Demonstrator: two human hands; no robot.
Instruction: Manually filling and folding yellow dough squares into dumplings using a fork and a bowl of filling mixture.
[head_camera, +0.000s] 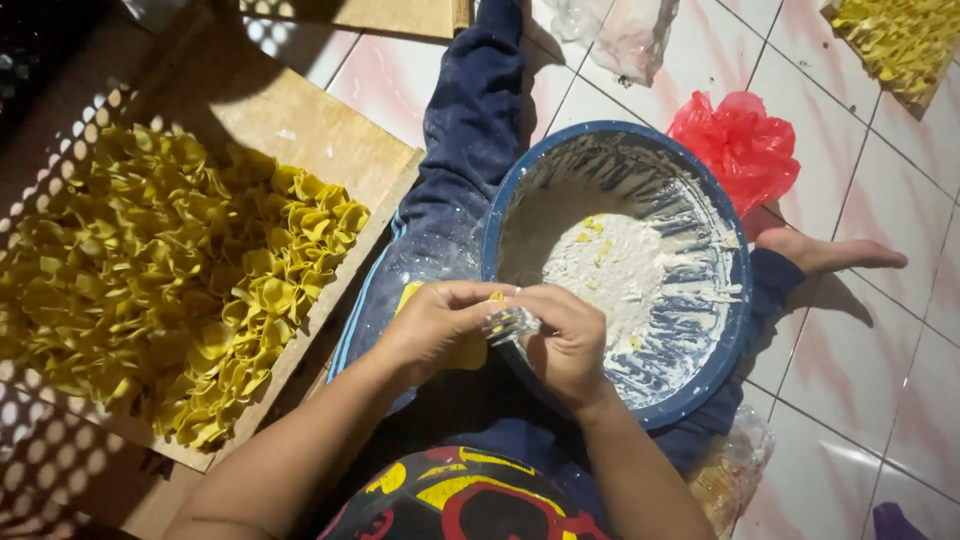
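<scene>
Tiled floor; beside the bowl (620, 270), my left hand (440, 325) and right hand (565, 345) pinch soft, fragile dough (497, 297) by its edges.

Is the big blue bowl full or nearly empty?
Nearly empty: the big blue round bowl holds only a low patch of white flour, with smeared bare walls.

Board (330, 140) left of bowl (520, 200); bag (740, 140) behind.

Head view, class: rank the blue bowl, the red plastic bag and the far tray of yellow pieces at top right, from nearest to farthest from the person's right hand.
From the right hand:
1. Blue bowl, right beside the hand, on the lap.
2. Red plastic bag, on the floor beyond the bowl's far rim.
3. Far tray of yellow pieces, in the top right corner.
</scene>
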